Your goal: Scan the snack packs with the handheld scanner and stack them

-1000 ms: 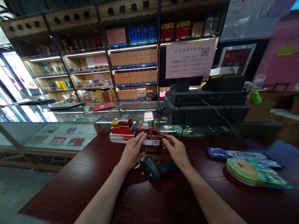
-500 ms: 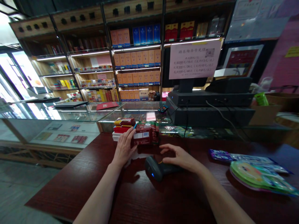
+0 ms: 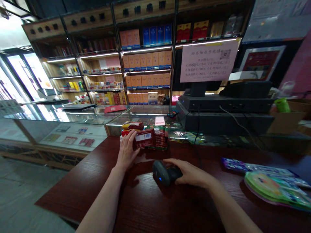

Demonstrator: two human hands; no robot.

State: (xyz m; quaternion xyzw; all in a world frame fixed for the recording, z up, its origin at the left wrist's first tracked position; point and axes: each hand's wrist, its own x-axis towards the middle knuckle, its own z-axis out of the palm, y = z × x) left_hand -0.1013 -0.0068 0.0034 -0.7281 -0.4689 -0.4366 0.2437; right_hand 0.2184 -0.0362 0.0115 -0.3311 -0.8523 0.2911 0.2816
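Note:
In the head view, my left hand [image 3: 126, 151] has its fingers and thumb around the left end of a dark red box [image 3: 148, 139] with a white barcode label facing me. The box is slightly tilted. Behind that hand is a stack of red, yellow and white packets [image 3: 132, 125], partly covered. A red-and-green package [image 3: 161, 139] touches the box's right side. My right hand [image 3: 190, 171] is closed round the handle of a black barcode scanner [image 3: 161, 173], its blue light lit and its head pointing left, low over the counter.
The dark wooden counter [image 3: 97, 191] meets a glass display case [image 3: 75, 129] behind. Purple-and-white packets [image 3: 245, 165] and green round-topped packages [image 3: 264, 187] lie at right. A monitor bearing a paper sign [image 3: 208, 63] stands on black equipment [image 3: 225, 119]; a cable hangs from it.
My right hand has come down and closed on the scanner's handle. My left hand has shifted the dark red box a little left and tilted it. The view has turned slightly left.

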